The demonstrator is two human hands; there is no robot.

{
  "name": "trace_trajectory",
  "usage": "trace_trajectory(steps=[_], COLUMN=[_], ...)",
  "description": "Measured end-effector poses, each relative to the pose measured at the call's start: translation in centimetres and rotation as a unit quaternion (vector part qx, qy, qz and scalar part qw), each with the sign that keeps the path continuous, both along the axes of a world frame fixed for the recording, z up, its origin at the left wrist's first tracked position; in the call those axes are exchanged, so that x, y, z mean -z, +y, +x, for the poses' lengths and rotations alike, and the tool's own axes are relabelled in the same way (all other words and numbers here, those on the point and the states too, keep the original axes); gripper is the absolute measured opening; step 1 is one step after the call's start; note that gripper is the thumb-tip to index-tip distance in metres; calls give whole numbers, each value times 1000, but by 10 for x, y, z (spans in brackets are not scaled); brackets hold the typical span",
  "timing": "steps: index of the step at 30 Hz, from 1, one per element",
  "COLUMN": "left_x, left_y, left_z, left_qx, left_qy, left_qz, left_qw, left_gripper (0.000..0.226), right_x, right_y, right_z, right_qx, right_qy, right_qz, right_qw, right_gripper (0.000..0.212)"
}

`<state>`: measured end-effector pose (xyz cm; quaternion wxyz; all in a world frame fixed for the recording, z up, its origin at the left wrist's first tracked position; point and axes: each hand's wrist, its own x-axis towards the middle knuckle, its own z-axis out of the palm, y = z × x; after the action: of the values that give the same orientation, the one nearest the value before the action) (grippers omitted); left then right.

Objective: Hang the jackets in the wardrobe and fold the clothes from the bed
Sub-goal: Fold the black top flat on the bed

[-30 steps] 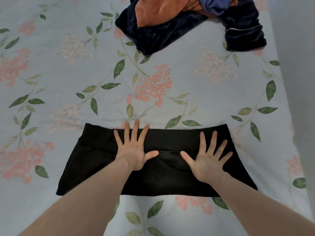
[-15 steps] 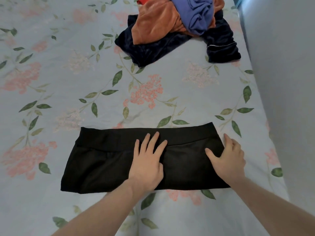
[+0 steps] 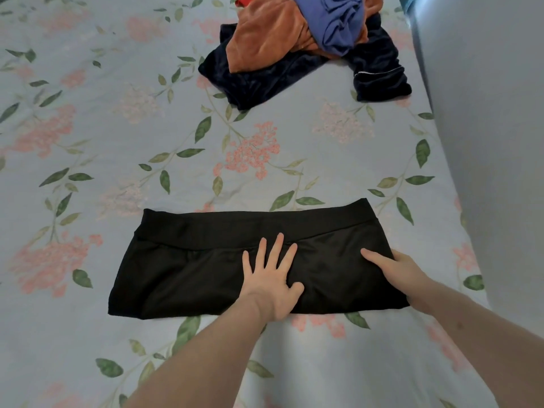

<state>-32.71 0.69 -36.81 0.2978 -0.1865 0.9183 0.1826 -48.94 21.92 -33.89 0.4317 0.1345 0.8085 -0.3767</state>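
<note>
While left hand (image 3: 272,285) stays flat, right hand (image 3: 400,269) now grips garment (image 3: 182,269).

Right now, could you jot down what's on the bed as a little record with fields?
Surface: floral sheet
Near item: black garment, folded flat
Left hand: flat, fingers spread, pressing the garment's middle
Right hand: at the garment's right edge, thumb on top, fingers hidden
Far pile: navy, orange and blue clothes, unfolded
Right side: grey wall
</note>
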Motion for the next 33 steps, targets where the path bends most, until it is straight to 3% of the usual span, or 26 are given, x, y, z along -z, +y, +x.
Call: trace_trajectory(steps=[5, 11, 16, 22, 29, 31, 33], left_x=[-22, -56, -81, -125, -155, -157, -158], left_y=[-8, -24, -49, -95, -146, -163, -178], left_z=[0, 40, 63, 85, 88, 91, 94], left_qx=[-32, -129, -317, -417, -551, -552, -546], left_qy=[25, 171, 207, 191, 199, 191, 172], left_qz=[83, 193, 286, 386, 489, 509, 503], left_qw=[996, 958, 880, 800, 647, 632, 648], left_gripper=[80, 63, 43, 29, 46, 56, 58], right_x=[-19, -72, -109, -148, -156, -145, -133], right_y=[-5, -20, -47, -113, -210, -232, -251], right_z=[0, 9, 36, 78, 147, 164, 180], right_qx=[-18, -14, -21, -78, -236, -295, -333], right_qy=[-18, -53, -16, 61, 75, 87, 72], right_qz=[-17, -103, -175, -237, -236, -221, -203], right_qw=[1000, 993, 984, 966, 940, 926, 918], right_gripper=[43, 33, 50, 62, 89, 96, 101])
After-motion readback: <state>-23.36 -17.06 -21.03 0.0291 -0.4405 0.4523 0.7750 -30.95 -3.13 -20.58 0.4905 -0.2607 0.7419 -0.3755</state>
